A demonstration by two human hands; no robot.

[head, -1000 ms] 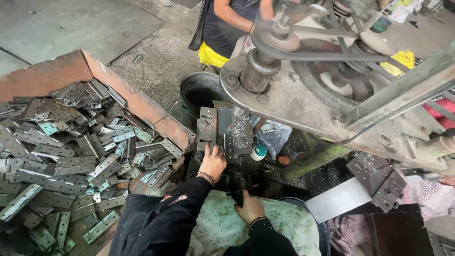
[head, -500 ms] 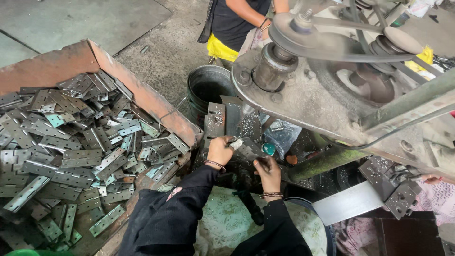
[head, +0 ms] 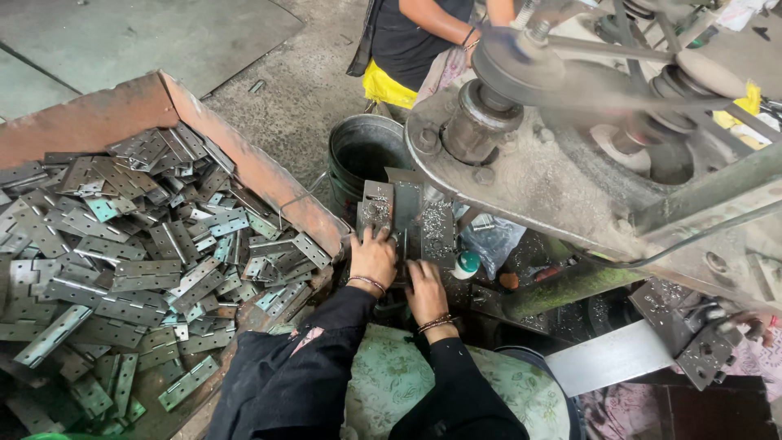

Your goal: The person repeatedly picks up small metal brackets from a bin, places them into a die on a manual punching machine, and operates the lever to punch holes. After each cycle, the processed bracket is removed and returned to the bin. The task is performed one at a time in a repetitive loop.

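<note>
While both my hands press flat metal hinge plates (head: 407, 224) on the press bed, left hand (head: 373, 259) and right hand (head: 425, 287) lie fingers-down; whether they pinch anything, I cannot tell. The spinning belt wheel (head: 521, 69) overhead could catch fingers or sleeves. A small white bottle with a teal cap (head: 465, 265) sits just right of my hands; a rusty bin (head: 244, 167) of hinges lies left.

The hinge plates (head: 138, 269) heaped in the rusty, flaking metal bin (head: 244, 163) are dull grey metal, some with a faint greenish sheen, all matt. The press block (head: 407, 216) under the hands is dark steel speckled with bright filings. The machine body (head: 538, 187) is rough cast metal, grimy and oil-stained. The bucket (head: 358, 151) is tarnished metal. The floor (head: 163, 33) is rough concrete. The sleeves (head: 293, 375) are black cloth, the lap cloth (head: 383, 383) pale printed fabric.
</note>
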